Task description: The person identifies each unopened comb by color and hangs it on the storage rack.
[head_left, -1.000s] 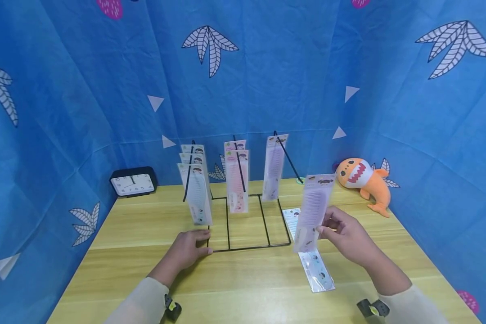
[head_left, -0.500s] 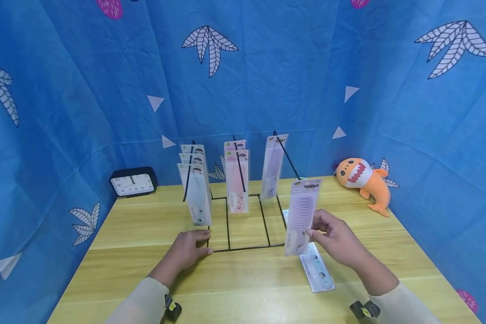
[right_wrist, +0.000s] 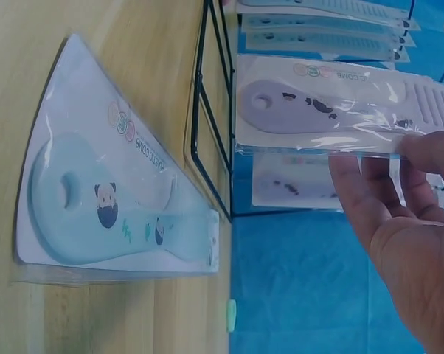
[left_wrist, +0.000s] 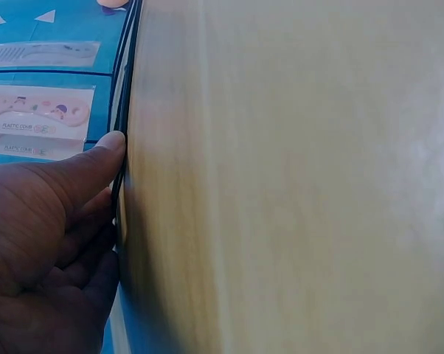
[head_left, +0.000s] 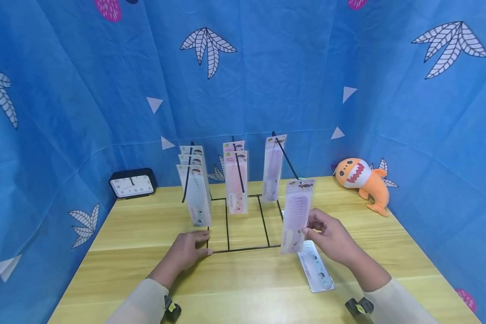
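In the head view my right hand [head_left: 330, 236] pinches a purple comb [head_left: 297, 216] in clear packaging by its lower right edge. It hangs upright in front of the right prong of a black wire display rack [head_left: 249, 248]. My left hand [head_left: 186, 249] holds the rack's front left corner, thumb and fingers against the wire, as the left wrist view shows. On the prongs hang several packaged blue combs [head_left: 197, 195], pink combs [head_left: 236, 182] and one purple comb [head_left: 272, 168]. Below the right hand a packaged blue comb [right_wrist: 96, 199] lies on the table, partly hidden in the head view.
A black and white clock [head_left: 132, 183] stands at the table's back left. At the back right sits an orange shark plush [head_left: 364, 182]. Blue printed cloth [head_left: 287, 67] surrounds the wooden table [head_left: 243, 288] behind and at the sides.
My right hand has moved left with the purple comb, bringing it nearer the rack's right prong. The left hand keeps its place at the rack corner.
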`<state>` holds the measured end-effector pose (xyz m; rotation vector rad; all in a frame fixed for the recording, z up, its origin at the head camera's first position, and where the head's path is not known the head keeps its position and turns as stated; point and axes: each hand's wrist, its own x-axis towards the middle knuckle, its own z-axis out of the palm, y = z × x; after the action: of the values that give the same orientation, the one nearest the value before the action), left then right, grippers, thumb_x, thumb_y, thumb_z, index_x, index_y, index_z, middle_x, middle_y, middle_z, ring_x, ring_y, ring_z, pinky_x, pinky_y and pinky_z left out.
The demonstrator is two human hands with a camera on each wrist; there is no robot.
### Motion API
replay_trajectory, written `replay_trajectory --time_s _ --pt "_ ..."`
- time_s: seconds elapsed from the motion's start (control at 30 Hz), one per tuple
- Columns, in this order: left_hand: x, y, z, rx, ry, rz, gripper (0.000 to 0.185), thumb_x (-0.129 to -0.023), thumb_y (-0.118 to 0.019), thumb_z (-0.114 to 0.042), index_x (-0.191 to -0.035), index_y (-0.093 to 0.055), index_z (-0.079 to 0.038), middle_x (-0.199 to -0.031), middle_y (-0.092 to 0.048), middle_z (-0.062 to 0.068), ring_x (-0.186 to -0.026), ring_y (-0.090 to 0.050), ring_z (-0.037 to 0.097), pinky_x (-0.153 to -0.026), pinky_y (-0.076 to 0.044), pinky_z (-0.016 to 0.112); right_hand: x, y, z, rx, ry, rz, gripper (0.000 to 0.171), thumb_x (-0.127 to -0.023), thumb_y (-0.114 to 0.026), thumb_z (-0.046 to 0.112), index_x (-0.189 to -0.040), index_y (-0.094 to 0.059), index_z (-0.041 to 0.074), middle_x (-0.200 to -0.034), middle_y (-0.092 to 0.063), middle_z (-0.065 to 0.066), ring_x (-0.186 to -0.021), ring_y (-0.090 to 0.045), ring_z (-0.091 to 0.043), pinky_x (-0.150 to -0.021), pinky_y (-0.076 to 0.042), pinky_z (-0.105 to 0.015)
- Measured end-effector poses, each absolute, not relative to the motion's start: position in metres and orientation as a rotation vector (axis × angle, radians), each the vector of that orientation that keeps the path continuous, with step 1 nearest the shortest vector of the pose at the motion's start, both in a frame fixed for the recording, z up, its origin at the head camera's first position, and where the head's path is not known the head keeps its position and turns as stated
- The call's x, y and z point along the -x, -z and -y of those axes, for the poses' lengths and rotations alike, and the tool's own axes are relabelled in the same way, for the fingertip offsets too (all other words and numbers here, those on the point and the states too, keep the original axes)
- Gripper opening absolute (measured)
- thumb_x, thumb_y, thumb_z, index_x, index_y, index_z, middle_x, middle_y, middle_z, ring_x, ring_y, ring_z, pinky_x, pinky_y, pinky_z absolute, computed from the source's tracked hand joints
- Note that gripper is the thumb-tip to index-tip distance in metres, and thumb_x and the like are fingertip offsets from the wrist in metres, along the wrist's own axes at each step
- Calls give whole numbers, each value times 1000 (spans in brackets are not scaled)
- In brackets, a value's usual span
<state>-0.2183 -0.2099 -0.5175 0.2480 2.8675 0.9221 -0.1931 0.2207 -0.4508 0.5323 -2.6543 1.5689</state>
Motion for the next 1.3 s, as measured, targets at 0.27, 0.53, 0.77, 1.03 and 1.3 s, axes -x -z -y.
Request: replay_trajectory --time_s 0.27,0.53,0.77,1.03,1.3 --pt "218 515 209 -225 -921 -2864 50 -96 -86 -24 -142 -73 -7 -157 -64 9 -152 -52 40 -127 -42 59 202 451 -216 -521 -1561 2654 30 -108 -66 7 -138 -64 11 -131 -74 -14 -122 -74 -36 -89 -69 -32" --pt "218 519 209 -239 -928 -2872 50 -96 -86 -23 -141 -73 -7 -156 -65 9 -151 -53 40 -127 -43 58 215 455 -212 -514 -1533 2650 25 -108 -65 6 -132 -65 13 -128 -73 -11 -124 -73 -37 -90 -68 -32" --pt "218 517 208 -244 -918 -2877 50 -96 -86 -23 -141 -73 -7 -156 -65 9 -151 -53 40 -127 -43 58 226 456 -210 -450 -1539 2667 27 -109 -65 10 -136 -64 12 -127 -73 -12 -127 -72 -39 -92 -69 -38" --pt "217 516 208 -233 -909 -2882 49 -96 -86 -23 -141 -73 -8 -156 -65 8 -152 -53 40 -127 -43 58 246 455 -202 -357 -1578 2672 28 -110 -64 11 -138 -63 12 -129 -71 -13 -122 -72 -35 -93 -69 -45" --pt "217 516 208 -247 -907 -2894 49 -95 -87 -22 -140 -74 -7 -155 -65 9 -151 -54 41 -126 -44 59 273 452 -189 -294 -1646 2656 28 -111 -62 10 -139 -61 9 -127 -70 -16 -118 -74 -32 -94 -68 -48"
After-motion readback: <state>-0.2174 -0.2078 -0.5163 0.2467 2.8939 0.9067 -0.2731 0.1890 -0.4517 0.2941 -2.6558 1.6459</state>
